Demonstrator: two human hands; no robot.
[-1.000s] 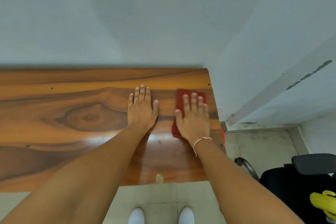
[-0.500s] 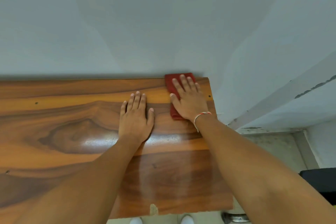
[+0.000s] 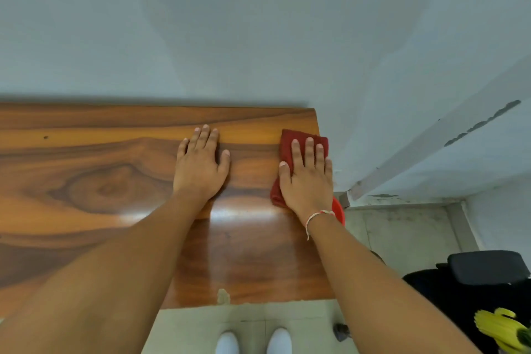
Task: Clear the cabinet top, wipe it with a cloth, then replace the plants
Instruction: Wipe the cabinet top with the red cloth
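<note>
Left hand (image 3: 201, 167) stays flat on the wooden cabinet top (image 3: 86, 181), fingers straight, bracing, gripping nothing. Over to the right hand (image 3: 307, 178): half a second back it pressed the red cloth (image 3: 287, 141) into the far corner, now it's dragged it nearer along the right edge, fingers straight on top. Wiping's underway; no potted plants visible, though there's a yellow thing (image 3: 502, 330) by the black chair (image 3: 485, 267)

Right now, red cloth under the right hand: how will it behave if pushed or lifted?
Probably floppy: the red cloth lies folded and flattened under the right hand. Likely slides easily on the glossy cabinet top. Its right edge overhangs the end, so it may droop or slip off.
</note>
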